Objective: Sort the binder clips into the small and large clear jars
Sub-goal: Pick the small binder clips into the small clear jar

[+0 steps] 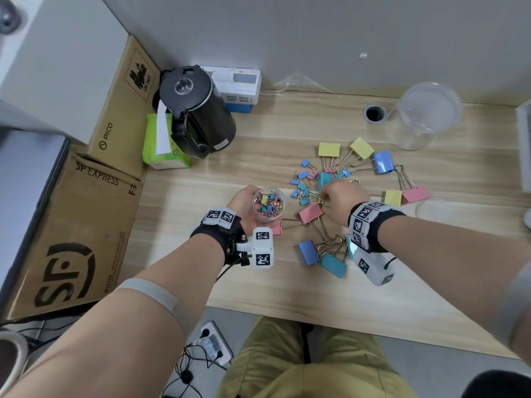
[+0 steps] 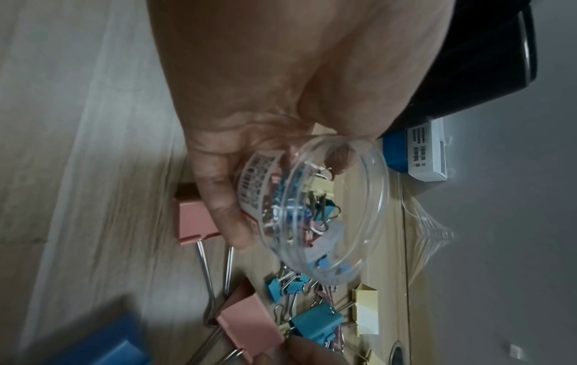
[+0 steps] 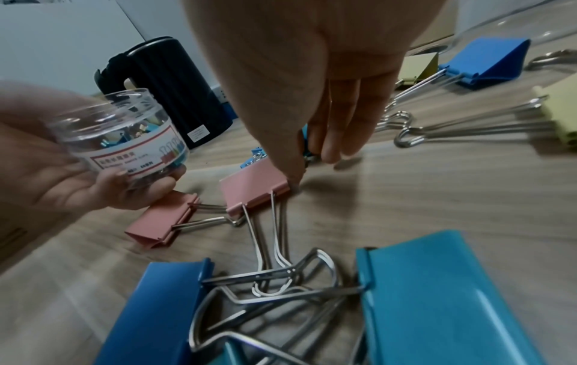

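Observation:
My left hand (image 1: 244, 202) grips the small clear jar (image 1: 268, 203), which holds several small coloured clips. The labelled jar (image 2: 312, 210) (image 3: 125, 138) hangs just above the table, left of the pile. My right hand (image 1: 323, 200) reaches into the pile and pinches a small binder clip (image 3: 307, 156) between thumb and fingertips, right beside a large pink clip (image 1: 310, 213) (image 3: 253, 190). Loose small clips (image 1: 303, 182) lie beyond it. Large clips in yellow (image 1: 329, 149), blue (image 1: 308, 252) and teal (image 1: 333, 264) lie around. The large clear jar (image 1: 425, 116) stands at the back right with nothing visible inside.
A black kettle (image 1: 198, 110), a green tissue pack (image 1: 161, 147) and a white box (image 1: 238, 87) stand at the back left. Cardboard boxes (image 1: 86, 225) line the table's left side. A cable hole (image 1: 373, 113) sits beside the large jar.

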Available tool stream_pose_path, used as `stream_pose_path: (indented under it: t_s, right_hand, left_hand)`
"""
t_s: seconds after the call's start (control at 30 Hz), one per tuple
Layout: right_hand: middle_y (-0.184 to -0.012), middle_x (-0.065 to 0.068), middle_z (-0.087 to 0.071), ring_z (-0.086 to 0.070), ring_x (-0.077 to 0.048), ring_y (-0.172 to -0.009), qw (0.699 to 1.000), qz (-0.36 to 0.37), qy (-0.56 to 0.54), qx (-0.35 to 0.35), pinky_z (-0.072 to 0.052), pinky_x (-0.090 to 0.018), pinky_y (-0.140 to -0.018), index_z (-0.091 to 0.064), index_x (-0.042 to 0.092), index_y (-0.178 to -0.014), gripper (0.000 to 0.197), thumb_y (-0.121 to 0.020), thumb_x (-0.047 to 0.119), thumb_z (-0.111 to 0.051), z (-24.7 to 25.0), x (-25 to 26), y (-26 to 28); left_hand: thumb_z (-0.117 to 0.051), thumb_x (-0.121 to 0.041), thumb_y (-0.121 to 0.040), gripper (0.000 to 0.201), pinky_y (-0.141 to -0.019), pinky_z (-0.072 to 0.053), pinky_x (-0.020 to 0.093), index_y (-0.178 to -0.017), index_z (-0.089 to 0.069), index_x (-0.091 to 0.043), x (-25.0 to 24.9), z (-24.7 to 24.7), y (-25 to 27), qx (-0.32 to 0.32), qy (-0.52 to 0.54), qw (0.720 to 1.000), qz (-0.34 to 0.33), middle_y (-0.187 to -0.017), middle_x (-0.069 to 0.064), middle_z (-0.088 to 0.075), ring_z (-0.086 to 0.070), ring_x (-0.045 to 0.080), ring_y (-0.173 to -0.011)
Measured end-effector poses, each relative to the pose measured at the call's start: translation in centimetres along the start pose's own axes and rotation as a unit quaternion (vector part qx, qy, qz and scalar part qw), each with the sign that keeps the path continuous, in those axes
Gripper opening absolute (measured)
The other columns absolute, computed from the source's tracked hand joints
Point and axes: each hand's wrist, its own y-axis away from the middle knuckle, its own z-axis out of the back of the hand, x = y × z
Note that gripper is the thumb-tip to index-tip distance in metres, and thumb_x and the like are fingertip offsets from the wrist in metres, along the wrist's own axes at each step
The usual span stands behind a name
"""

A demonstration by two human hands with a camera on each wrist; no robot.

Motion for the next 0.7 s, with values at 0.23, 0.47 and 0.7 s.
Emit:
stream_pose_path:
  t_s: [0.23,0.47,0.7]
  right_hand:
    - [-0.105,-0.001,-0.065,-0.062,-0.023,-0.094,0.998,0.038,-0.045,-0.024,-0.055,-0.039,-0.08,-0.066,0.018,-0.108,0.029,-0.086,0.003,-0.055,0.8,0.7,-0.6]
    - [-0.093,0.01,-0.068,-0.063,-0.015,-0.087,0.993,0.099,-0.062,0.025,-0.053,-0.029,-0.074,-0.071,0.026,-0.1,0.02,-0.088,0.031,-0.057,1.7,2.1,-0.9]
    - [-0.087,0.011,-0.069,-0.065,-0.012,-0.082,0.989,0.114,-0.008,0.091,-0.057,-0.031,-0.073,-0.073,0.024,-0.089,0.017,-0.086,0.023,-0.056,1.0,1.0,0.0]
  left_hand:
    - [-0.043,-0.028,-0.097,0.036,-0.073,-0.054,0.038,-0.102,-0.068,-0.004,-0.8,0.1,0.0,-0.01,0.0,1.0,-0.014,-0.097,0.018,-0.069,-0.061,0.035,-0.099]
    - [-0.044,-0.03,-0.098,0.038,-0.062,-0.062,0.036,-0.102,-0.067,-0.001,-1.8,-0.2,-0.1,-0.008,0.02,1.0,-0.009,-0.089,0.019,-0.072,-0.064,0.033,-0.089]
    - [-0.043,-0.03,-0.099,0.039,-0.061,-0.06,0.035,-0.104,-0.065,0.0,-2.3,-0.7,-0.5,-0.011,0.007,1.0,-0.002,-0.098,0.021,-0.068,-0.064,0.033,-0.088]
